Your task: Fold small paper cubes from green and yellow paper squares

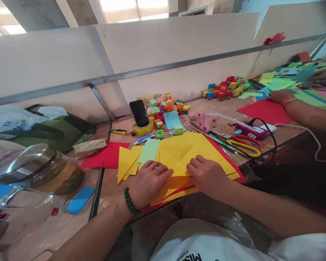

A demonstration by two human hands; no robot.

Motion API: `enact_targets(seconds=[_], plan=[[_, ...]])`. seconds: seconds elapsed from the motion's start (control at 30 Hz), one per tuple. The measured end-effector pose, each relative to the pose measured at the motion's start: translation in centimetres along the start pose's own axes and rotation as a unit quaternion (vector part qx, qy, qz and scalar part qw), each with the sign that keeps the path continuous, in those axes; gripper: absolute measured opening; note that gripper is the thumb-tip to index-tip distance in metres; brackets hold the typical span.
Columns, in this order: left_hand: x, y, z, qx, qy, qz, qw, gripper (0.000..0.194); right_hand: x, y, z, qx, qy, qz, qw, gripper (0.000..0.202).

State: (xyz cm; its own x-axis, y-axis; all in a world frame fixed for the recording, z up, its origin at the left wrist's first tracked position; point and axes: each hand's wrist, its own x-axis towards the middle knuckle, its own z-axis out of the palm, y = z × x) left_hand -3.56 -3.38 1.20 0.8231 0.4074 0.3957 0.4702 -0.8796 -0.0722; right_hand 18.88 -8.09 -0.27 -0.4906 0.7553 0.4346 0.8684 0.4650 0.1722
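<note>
1. White partition: runs behind the worktable, metal rail across it.
2. Green bag: left end of table, white plastic in its top. Glass pitcher with metal lid in front, amber liquid inside.
3. Yellow paper sheet: top of the yellow/red paper stack at the near table edge, directly in front of the wearer. Near edge turned up in a fold.
4. Left hand: fingers curled, gripping the sheet's near edge. Ring, green bead bracelet.
5. Right hand: fingers bent, gripping same edge; small gap between hands.
6. Another person's hand: on red paper, far right.
7. Small paper boxes: mixed colors, piled beyond the stack. Second pile further right.
8. Purple power strip: right of stack, scissors just beside it.
9. Black smartphone: leaning upright on yellow tape roll.
10. Pink glue gun: beyond stack.
11. Yellow cutter: left of the tape roll.
</note>
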Motion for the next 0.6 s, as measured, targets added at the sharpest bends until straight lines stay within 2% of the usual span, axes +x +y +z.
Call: enact_targets(seconds=[0.13,0.2,0.27,0.37,0.47,0.53,0.6], plan=[[0.0,-0.8,0.2,-0.058,-0.048,-0.059,0.995,0.025,-0.6,1.4,0.3,0.113,-0.070,-0.009,0.991,0.016],[-0.1,-1.1,0.2,-0.089,-0.071,-0.115,0.987,0.022,-0.8,2.6,0.4,0.208,-0.089,0.002,0.974,0.019],[-0.1,-1.2,0.2,-0.141,-0.069,-0.187,0.970,0.016,-0.8,4.0,0.3,0.301,-0.099,0.024,0.948,0.017],[0.1,-1.7,0.6,-0.277,-0.038,-0.277,0.919,0.017,0.0,5.7,0.4,0.367,-0.133,0.107,0.915,0.031],[0.6,-2.5,1.4,-0.420,0.000,-0.343,0.840,0.020,1.4,6.7,0.8,0.394,-0.183,0.176,0.883,0.043],[0.9,-3.1,2.1,-0.462,0.018,-0.387,0.798,0.026,2.5,7.2,1.1,0.375,-0.203,0.185,0.886,0.039],[1.2,-3.5,2.6,-0.469,0.023,-0.415,0.780,0.031,3.7,7.7,1.4,0.323,-0.190,0.179,0.910,0.028]])
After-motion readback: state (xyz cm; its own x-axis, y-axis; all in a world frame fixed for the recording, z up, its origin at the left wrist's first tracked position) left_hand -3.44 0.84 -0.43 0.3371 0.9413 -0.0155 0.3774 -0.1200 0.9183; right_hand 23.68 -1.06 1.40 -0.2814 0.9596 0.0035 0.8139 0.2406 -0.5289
